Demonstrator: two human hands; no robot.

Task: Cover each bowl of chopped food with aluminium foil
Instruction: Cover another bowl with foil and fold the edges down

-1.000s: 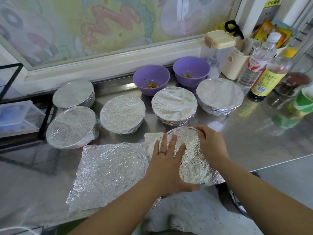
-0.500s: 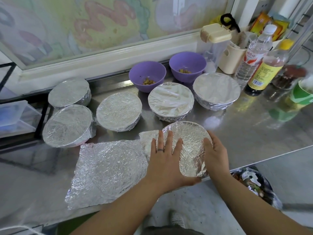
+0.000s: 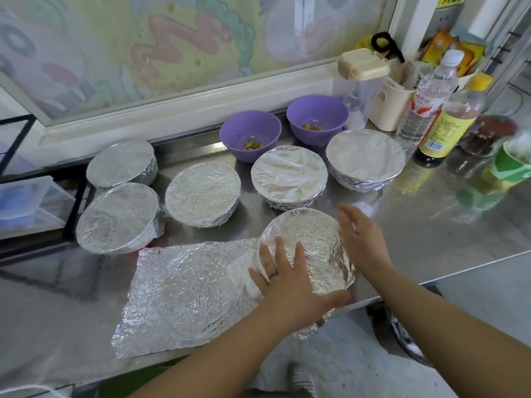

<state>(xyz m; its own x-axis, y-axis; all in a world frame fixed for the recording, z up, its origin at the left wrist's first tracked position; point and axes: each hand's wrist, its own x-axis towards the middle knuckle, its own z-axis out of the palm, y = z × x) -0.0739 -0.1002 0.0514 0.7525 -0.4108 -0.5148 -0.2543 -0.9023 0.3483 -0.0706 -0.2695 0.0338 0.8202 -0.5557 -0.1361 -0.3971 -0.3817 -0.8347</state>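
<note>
A bowl under crumpled foil [image 3: 313, 239] sits at the near edge of a steel counter [image 3: 431, 225], right of centre. The left hand [image 3: 287, 282] lies flat on its top, released, fingers straight and spread, while the right hand [image 3: 363, 242], also released with straight fingers, stands at the bowl's right rim; whether it touches is unclear. A loose foil sheet [image 3: 184, 297] lies just left, five wrapped bowls [image 3: 202, 193] stand farther back, then two uncovered purple bowls [image 3: 250, 133] of chopped food, with bottles [image 3: 448, 124] far right.
</note>
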